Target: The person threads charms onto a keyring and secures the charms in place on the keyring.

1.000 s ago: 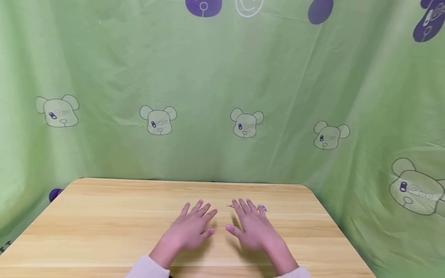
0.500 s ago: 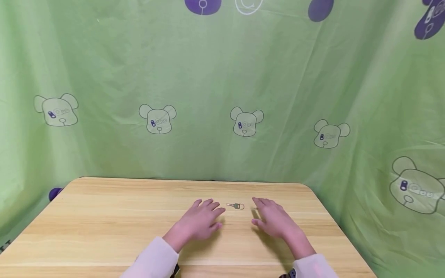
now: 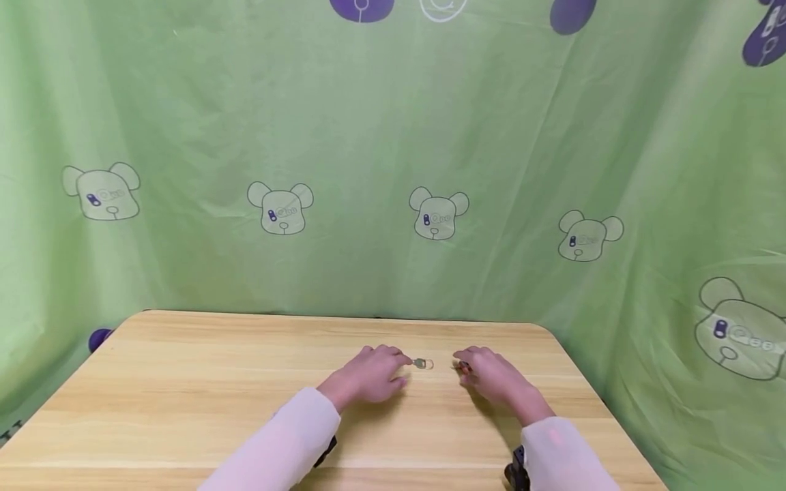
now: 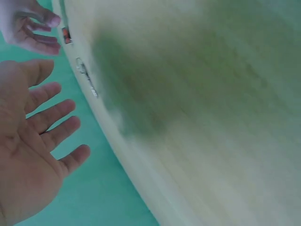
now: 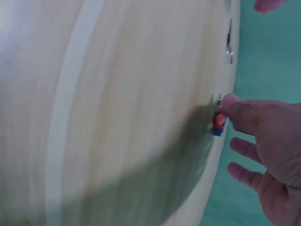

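A small key (image 3: pixel 419 363) with a metal ring lies towards the far part of the wooden table (image 3: pixel 215 395). My left hand (image 3: pixel 371 375) hovers at its blade end, and the index finger covers the blade's tip in the head view. In the left wrist view the same hand (image 4: pixel 33 122) has its fingers spread, apart from the key (image 4: pixel 86 77). My right hand (image 3: pixel 491 374) is over a small red and blue thing (image 5: pixel 219 120) with a metal piece. Thumb and fingers lie around it; whether they touch it I cannot tell.
A green curtain (image 3: pixel 356 273) printed with bear heads hangs behind the table and along both sides. Long light sleeves (image 3: pixel 295 436) cover both forearms. Dark straps (image 3: pixel 518 467) show under the wrists.
Both hands were spread flat over the table. The left has moved right towards the key, and the right has moved right, uncovering the key and lowering its fingertips around the red and blue thing.
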A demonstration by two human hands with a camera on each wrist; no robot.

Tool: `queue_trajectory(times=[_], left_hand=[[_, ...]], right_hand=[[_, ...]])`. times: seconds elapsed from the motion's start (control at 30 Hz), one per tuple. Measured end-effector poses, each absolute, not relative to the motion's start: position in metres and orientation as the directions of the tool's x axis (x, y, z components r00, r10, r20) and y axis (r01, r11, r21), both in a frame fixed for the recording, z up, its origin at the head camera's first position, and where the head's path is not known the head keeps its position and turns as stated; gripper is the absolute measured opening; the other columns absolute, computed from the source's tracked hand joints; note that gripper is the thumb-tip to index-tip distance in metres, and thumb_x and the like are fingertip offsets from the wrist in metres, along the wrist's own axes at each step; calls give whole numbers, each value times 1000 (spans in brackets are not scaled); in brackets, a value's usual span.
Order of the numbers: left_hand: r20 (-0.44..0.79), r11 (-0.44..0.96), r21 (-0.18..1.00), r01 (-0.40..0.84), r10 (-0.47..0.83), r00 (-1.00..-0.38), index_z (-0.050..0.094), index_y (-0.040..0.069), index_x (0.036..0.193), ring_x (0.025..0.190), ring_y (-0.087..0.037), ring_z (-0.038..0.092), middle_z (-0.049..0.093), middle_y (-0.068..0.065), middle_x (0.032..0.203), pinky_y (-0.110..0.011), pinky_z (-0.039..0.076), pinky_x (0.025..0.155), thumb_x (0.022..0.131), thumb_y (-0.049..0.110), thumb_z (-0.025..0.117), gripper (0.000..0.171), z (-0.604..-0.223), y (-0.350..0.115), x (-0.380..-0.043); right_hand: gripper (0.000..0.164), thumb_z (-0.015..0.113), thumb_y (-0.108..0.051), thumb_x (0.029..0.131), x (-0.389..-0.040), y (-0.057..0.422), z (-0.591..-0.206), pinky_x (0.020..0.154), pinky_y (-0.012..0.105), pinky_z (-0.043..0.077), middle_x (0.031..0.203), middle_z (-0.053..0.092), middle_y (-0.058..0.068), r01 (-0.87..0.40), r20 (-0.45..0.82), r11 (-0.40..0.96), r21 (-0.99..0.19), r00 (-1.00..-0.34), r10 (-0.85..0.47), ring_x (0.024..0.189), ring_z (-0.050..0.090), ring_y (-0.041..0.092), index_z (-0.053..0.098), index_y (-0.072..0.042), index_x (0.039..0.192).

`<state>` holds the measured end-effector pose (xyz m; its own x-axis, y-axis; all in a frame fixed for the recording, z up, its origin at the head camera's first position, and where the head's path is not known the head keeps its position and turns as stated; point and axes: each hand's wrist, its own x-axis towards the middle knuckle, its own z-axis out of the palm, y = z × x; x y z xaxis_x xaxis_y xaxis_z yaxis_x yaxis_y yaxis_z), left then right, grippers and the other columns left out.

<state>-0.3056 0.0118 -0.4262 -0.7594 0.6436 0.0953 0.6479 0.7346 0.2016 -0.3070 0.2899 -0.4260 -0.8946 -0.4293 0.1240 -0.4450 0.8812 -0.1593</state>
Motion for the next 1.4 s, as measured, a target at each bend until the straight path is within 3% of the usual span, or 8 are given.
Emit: queue_trajectory(times=[0.23,0.37,0.47,0.63,0.87,1.27,1.4], left_hand=[[69,720,293,629,640,-765,62,15,140,136,-27,50,58,-5,145,-53,41,110,105,28,57,38,-434,25,-322],[61,719,327,613,631,-773,63,15,138,135,-26,52,59,-5,143,-52,41,110,104,27,58,36,-437,32,-329],[58,711,341,615,637,-769,65,17,137,133,-24,53,61,-3,140,-51,41,109,104,26,60,35,-440,39,-333],[56,712,348,609,633,-772,67,18,134,130,-21,55,63,1,135,-51,42,109,103,28,62,33,-444,51,-339],[98,712,340,615,623,-776,75,22,123,121,-20,59,70,9,122,-48,47,101,99,23,68,24,-446,58,-343],[194,712,194,675,646,-738,79,25,96,98,-10,65,69,13,96,-32,55,85,97,18,71,11,-447,65,-354],[204,713,179,678,647,-735,77,25,91,91,-9,62,66,14,91,-30,54,79,98,17,70,13,-450,69,-356]], right_hand=[[24,74,-4,92,-323,296,-436,89,49,55,103,71,8,-501,146,845,-190,-865,-480,99,67,28,71,-1,116],[8,73,-3,93,-331,297,-439,77,40,54,88,67,-1,-523,142,826,-211,-852,-503,84,62,18,71,-8,99],[9,72,-2,93,-335,298,-440,73,37,52,83,65,-3,-517,122,824,-230,-856,-503,78,59,14,70,-10,92],[8,73,-2,93,-336,299,-442,81,41,57,93,73,3,-480,125,839,-255,-877,-463,89,67,17,76,-8,97],[8,73,-4,93,-337,296,-442,84,42,58,94,75,2,-468,144,849,-246,-884,-445,92,71,21,78,-10,92],[14,74,-4,92,-340,291,-438,74,37,57,84,71,-8,-482,147,867,-126,-873,-464,82,68,15,75,-15,83],[17,72,-4,92,-339,290,-437,73,42,55,82,66,-8,-466,129,881,-80,-882,-454,81,64,16,71,-17,81]])
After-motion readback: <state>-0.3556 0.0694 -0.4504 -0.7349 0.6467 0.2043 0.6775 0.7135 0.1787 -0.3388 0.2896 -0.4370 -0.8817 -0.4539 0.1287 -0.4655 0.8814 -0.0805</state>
